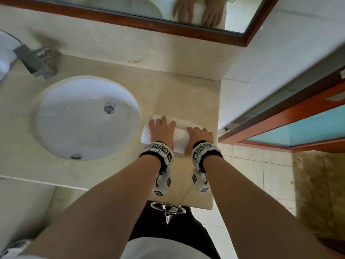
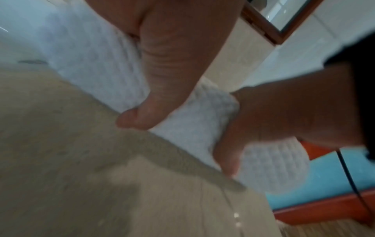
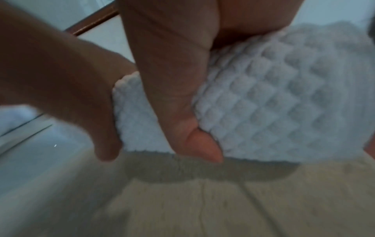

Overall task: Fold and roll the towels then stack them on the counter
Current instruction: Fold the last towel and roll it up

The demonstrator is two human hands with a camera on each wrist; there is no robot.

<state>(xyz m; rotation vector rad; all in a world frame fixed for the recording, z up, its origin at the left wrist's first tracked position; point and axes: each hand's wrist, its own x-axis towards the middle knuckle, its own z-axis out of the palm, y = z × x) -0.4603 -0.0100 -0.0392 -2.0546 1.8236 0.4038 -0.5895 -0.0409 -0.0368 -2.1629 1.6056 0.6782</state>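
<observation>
A white waffle-weave towel point(image 1: 180, 136) lies partly rolled on the beige counter point(image 1: 177, 94), right of the sink. Both hands are on the roll side by side. My left hand point(image 1: 160, 129) lies over its left part, fingers reaching across the top, thumb point(image 2: 138, 118) tucked against the near side. My right hand point(image 1: 199, 139) wraps the right end, fingers curled over it, thumb point(image 3: 192, 131) pressed under the near edge. In the right wrist view the towel point(image 3: 274, 104) bulges as a thick roll. The flat, unrolled part beyond the fingers is mostly hidden.
A round white sink point(image 1: 56, 118) sits to the left with a metal faucet point(image 1: 35, 60) behind it. The counter's right edge point(image 1: 218, 128) is just beyond the towel. A wood-framed mirror point(image 1: 186, 32) hangs on the back wall. A chrome ring point(image 1: 168, 207) hangs under the front edge.
</observation>
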